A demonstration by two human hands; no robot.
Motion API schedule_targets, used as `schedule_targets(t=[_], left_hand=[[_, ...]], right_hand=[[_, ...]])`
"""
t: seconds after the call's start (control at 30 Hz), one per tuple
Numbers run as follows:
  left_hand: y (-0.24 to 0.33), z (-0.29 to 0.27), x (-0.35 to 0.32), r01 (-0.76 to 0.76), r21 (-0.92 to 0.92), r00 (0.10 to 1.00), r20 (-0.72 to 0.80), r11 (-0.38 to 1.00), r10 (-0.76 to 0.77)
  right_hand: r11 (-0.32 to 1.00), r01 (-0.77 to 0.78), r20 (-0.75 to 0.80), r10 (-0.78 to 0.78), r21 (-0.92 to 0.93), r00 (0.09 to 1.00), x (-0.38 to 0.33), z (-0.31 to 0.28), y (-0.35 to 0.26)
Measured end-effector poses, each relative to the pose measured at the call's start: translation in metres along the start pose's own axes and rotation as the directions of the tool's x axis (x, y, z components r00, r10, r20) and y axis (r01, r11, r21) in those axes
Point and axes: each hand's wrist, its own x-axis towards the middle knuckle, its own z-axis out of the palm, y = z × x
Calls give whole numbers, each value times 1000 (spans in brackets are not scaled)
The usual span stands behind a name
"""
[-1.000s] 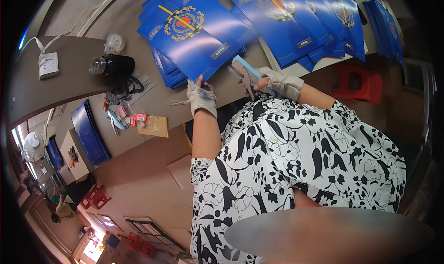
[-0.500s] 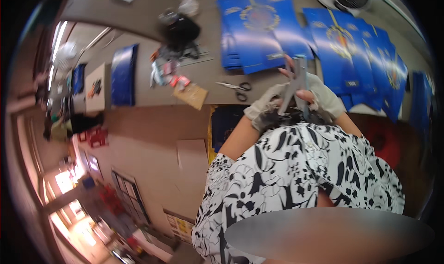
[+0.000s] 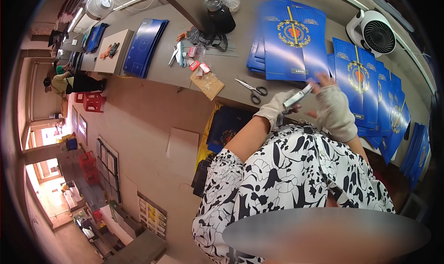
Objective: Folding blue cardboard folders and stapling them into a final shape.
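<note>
Left hand (image 3: 276,110) clenched on a slim grey tool (image 3: 297,98); right hand (image 3: 334,110) open, fingertips touching its tip. Scissors (image 3: 252,91) beside, blue folder stacks (image 3: 291,39) and white fan (image 3: 375,32) behind. Long grey workbench (image 3: 231,65), workshop floor left.

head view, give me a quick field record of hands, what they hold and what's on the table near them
left hand: gloved left hand grips a small silvery tool
right hand: gloved right hand, fingers spread, at the tool's far end
surface: long grey table
ahead of hands: stack of blue printed folders, more fanned to the right
near left hand: scissors lying flat, brown card
farther off: black bottle, white fan
tool detail: blurred, kind cannot be told
</note>
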Motion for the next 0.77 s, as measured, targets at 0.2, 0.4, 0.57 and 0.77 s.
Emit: schedule_targets(t=[0.2,0.4,0.57,0.77], left_hand=[[1,14,-16,-493,869,757,409,35,509],[-1,7,-44,-162,-26,899,408,986,159],[3,7,-51,-300,110,873,432,948,226],[15,11,-64,-162,247,953,291,955,86]], right_hand=[[930,368,466,-327,4,822,17,-2,-31],[910,385,311,-414,151,856,20,-17,-46],[903,371,357,-427,218,831,21,-26,-51],[909,183,352,-322,374,879,27,-8,-33]])
